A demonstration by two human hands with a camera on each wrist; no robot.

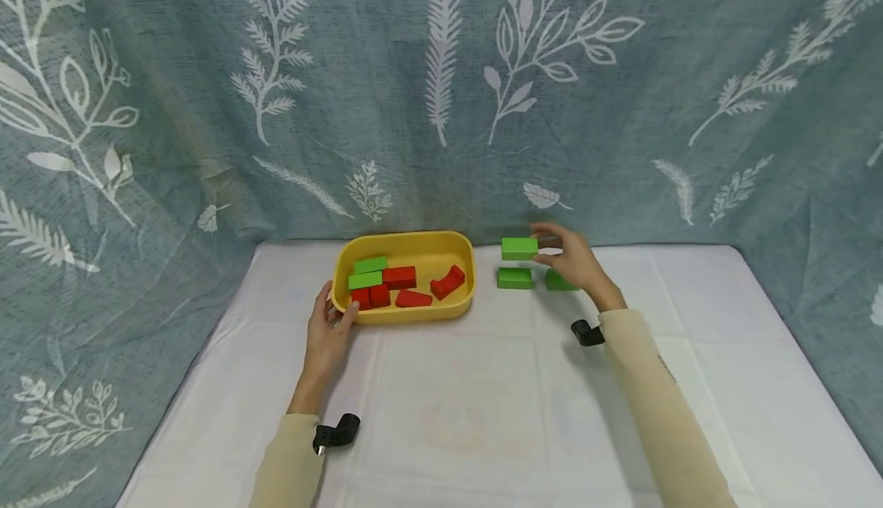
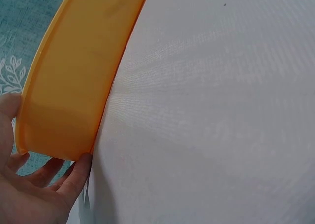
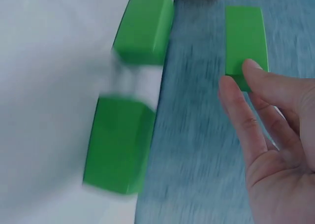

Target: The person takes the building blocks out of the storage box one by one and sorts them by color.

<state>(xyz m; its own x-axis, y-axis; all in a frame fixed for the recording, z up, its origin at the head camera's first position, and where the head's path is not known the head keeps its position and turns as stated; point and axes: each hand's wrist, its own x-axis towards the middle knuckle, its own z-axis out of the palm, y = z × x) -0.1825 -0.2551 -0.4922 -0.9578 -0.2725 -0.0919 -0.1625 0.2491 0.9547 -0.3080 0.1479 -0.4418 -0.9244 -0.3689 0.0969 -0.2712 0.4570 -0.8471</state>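
Observation:
My right hand (image 1: 574, 261) pinches one end of a green block (image 1: 520, 248) between thumb and fingertips, and in the right wrist view that block (image 3: 245, 39) is raised above the table. Two more green blocks lie on the cloth below: one block (image 1: 514, 279) left of the hand, another block (image 1: 560, 281) partly hidden under it. My left hand (image 1: 327, 333) grips the near left corner of a yellow plastic tub (image 1: 441, 312), thumb at the rim and fingers along the outer wall. Inside the tub are two green blocks (image 1: 366, 280) and several red blocks (image 1: 399, 277), one of them an arch (image 1: 448, 283).
A white cloth (image 1: 455, 401) covers the table. Behind its far edge hangs a blue-green curtain (image 1: 386, 109) with white leaf prints, which also drops along both sides. A black wrist camera (image 1: 336, 433) sits on the left sleeve, another camera (image 1: 587, 332) on the right.

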